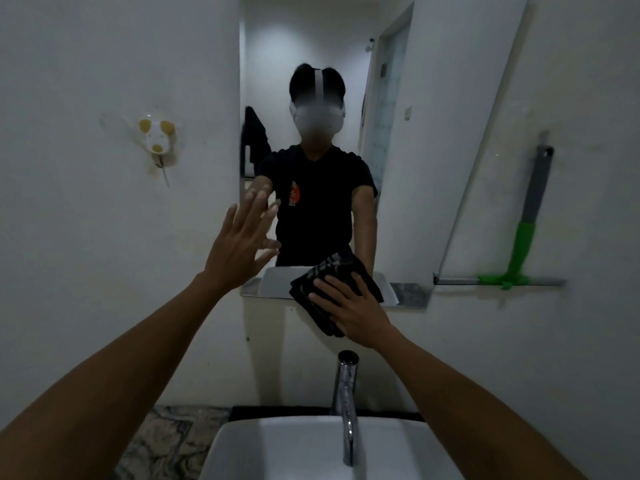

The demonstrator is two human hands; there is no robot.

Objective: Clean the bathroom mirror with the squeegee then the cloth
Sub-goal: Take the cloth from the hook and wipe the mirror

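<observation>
The bathroom mirror (pixel 433 133) hangs on the white wall above the sink. A dark patterned cloth (pixel 332 282) lies flat against the mirror's bottom edge, pressed there by my right hand (pixel 353 313) with fingers spread over it. My left hand (pixel 239 247) is raised at the mirror's left edge, fingers apart, palm toward the glass and holding nothing. The squeegee (pixel 519 251), with a grey handle and green head, stands on a narrow glass shelf (pixel 460 281) to the right of the mirror, leaning on the wall.
A chrome tap (pixel 346 403) rises below my right hand over a white basin (pixel 277 452). A small white and yellow holder (pixel 157 140) is stuck on the wall at the left. A marbled counter (pixel 166 438) lies beside the basin.
</observation>
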